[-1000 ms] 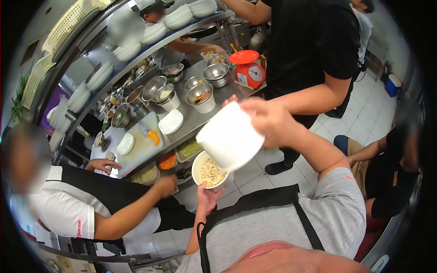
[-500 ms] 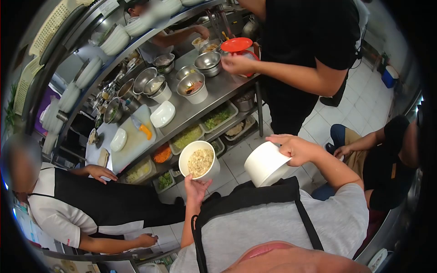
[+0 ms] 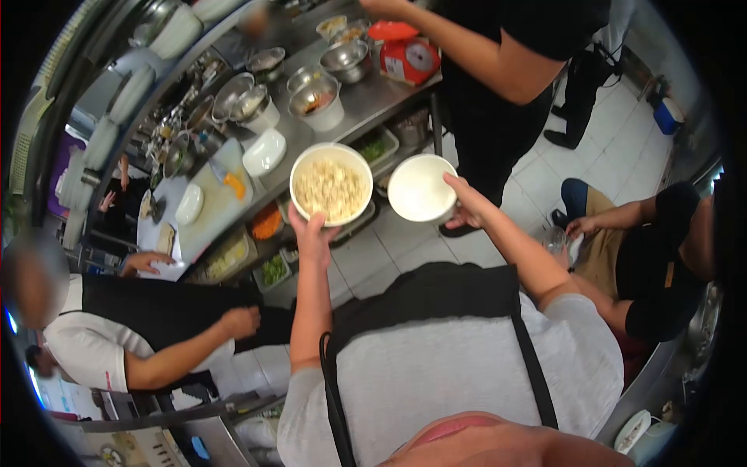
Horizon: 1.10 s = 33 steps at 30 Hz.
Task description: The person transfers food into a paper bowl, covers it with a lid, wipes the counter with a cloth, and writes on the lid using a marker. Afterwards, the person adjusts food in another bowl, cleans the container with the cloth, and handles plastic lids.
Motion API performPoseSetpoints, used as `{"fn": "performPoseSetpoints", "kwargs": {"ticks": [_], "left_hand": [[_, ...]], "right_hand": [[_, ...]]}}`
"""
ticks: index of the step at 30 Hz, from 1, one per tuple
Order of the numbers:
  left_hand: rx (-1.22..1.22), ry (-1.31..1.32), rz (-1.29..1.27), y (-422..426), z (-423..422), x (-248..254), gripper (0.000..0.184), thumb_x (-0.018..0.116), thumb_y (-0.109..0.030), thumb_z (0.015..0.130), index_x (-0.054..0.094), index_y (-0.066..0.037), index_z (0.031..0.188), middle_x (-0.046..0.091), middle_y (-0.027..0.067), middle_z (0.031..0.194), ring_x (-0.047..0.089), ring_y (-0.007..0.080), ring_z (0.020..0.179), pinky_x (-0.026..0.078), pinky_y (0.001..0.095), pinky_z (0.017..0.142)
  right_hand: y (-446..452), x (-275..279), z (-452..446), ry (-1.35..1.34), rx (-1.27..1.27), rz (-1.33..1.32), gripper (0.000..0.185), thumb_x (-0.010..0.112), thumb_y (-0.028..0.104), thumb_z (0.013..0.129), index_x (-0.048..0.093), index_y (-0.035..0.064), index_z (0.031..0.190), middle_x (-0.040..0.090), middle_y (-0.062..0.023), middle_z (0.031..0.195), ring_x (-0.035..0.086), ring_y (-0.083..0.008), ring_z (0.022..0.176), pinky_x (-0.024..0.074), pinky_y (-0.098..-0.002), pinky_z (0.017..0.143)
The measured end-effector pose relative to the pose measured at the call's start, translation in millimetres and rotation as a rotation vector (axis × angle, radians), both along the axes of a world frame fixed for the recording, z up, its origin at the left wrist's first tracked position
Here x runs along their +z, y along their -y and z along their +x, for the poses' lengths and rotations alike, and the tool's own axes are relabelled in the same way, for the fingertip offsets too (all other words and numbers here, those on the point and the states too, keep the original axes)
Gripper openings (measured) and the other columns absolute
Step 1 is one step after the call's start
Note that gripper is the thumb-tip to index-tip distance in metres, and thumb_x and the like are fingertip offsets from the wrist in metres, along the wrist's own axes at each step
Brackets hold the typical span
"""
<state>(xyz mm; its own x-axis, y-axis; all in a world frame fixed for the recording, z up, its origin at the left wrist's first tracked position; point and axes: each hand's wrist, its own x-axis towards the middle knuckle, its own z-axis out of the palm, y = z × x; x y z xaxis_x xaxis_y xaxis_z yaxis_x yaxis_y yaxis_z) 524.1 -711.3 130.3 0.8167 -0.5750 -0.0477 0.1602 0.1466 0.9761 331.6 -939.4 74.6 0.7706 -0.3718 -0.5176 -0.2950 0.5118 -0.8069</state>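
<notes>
Filled bowl [image 3: 331, 152] is held by the left hand [image 3: 313, 236], empty bowl [image 3: 420, 189] by the right hand [image 3: 468, 202]. Filling's probably done, neither's been set down yet

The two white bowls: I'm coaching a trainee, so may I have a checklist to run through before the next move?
1. Filled bowl held: ok, left hand grips its near side.
2. Pale chopped food inside the rim: ok, none seen spilling.
3. Other white bowl without food: ok, none visible inside.
4. Bowls apart: ok, a gap shows between them.
5. A hand free: not ok, the right hand holds that other bowl.
6. Red scale reading: cannot tell, dial too small.
</notes>
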Motion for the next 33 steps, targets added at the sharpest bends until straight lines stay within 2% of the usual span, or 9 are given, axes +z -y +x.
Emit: {"fn": "performPoseSetpoints", "kwargs": {"ticks": [2,4,7,10,13,15,18,27,33], "left_hand": [[0.036,0.067,0.018,11,0,6,0.083,0.061,-0.017,0.065,0.009,-0.013,0.130,0.028,0.0158,0.124,0.039,0.0273,0.107,0.041,0.0399,0.079],[0.056,0.345,-0.038,21,11,-5,0.080,0.063,-0.014,0.064,0.014,-0.011,0.127,0.029,0.0163,0.121,0.042,0.0290,0.104,0.042,0.0392,0.082],[0.186,0.684,0.347,29,0,9,0.090,0.069,-0.018,0.056,0.015,-0.007,0.127,0.022,0.0190,0.118,0.033,0.0310,0.107,0.032,0.0386,0.090],[0.181,0.869,0.493,37,-14,13,0.092,0.070,-0.020,0.053,0.017,-0.006,0.126,0.020,0.0207,0.115,0.029,0.0327,0.106,0.029,0.0405,0.092],[0.157,0.968,0.611,41,-25,11,0.091,0.071,-0.022,0.051,0.020,-0.009,0.126,0.019,0.0243,0.115,0.026,0.0377,0.105,0.026,0.0445,0.091],[0.170,1.045,0.680,44,-27,9,0.090,0.071,-0.023,0.050,0.022,-0.010,0.126,0.018,0.0277,0.115,0.024,0.0417,0.104,0.025,0.0484,0.091],[0.190,1.137,0.753,46,-32,15,0.089,0.070,-0.022,0.050,0.024,-0.011,0.125,0.017,0.0292,0.115,0.023,0.0431,0.104,0.026,0.0490,0.090],[0.211,1.421,0.645,50,-22,31,0.092,0.074,-0.021,0.049,0.024,-0.013,0.126,0.016,0.0278,0.116,0.023,0.0447,0.103,0.027,0.0499,0.088],[0.207,1.227,0.666,51,-5,50,0.094,0.073,-0.020,0.050,0.020,-0.013,0.127,0.014,0.0252,0.118,0.021,0.0411,0.110,0.028,0.0451,0.092]], "right_hand": [[-7,-5,25,-0.043,0.007,-0.085,0.077,0.044,0.061,0.072,0.016,0.0165,0.128,0.037,-0.0120,0.119,0.048,-0.0292,0.097,0.0474,-0.0402,0.060],[-18,5,42,-0.065,-0.028,-0.133,0.083,0.046,0.061,0.070,0.012,0.0161,0.131,0.037,-0.0140,0.119,0.047,-0.0299,0.098,0.0484,-0.0394,0.058],[-26,12,63,-0.059,-0.043,-0.207,0.085,0.047,0.061,0.069,0.012,0.0163,0.132,0.036,-0.0156,0.120,0.046,-0.0315,0.099,0.0491,-0.0388,0.056],[-30,15,79,-0.084,-0.073,-0.263,0.086,0.048,0.063,0.067,0.015,0.0168,0.132,0.031,-0.0179,0.122,0.045,-0.0321,0.098,0.0495,-0.0378,0.056],[-35,21,87,-0.170,-0.094,-0.340,0.088,0.050,0.063,0.063,0.017,0.0175,0.132,0.024,-0.0203,0.123,0.046,-0.0317,0.098,0.0494,-0.0364,0.057],[-37,17,92,-0.171,-0.105,-0.353,0.087,0.051,0.061,0.064,0.017,0.0172,0.132,0.025,-0.0203,0.123,0.046,-0.0314,0.097,0.0491,-0.0365,0.056],[-40,16,97,-0.136,-0.133,-0.340,0.083,0.051,0.056,0.067,0.018,0.0164,0.132,0.028,-0.0202,0.122,0.047,-0.0310,0.096,0.0482,-0.0365,0.055],[-39,20,92,0.043,-0.202,-0.085,0.069,0.046,0.048,0.075,0.021,0.0101,0.127,0.041,-0.0121,0.116,0.048,-0.0276,0.094,0.0474,-0.0394,0.053],[-37,20,83,0.189,-0.172,0.088,0.056,0.039,0.050,0.079,0.028,0.0137,0.120,0.042,-0.0089,0.113,0.049,-0.0276,0.094,0.0485,-0.0393,0.055]]}}
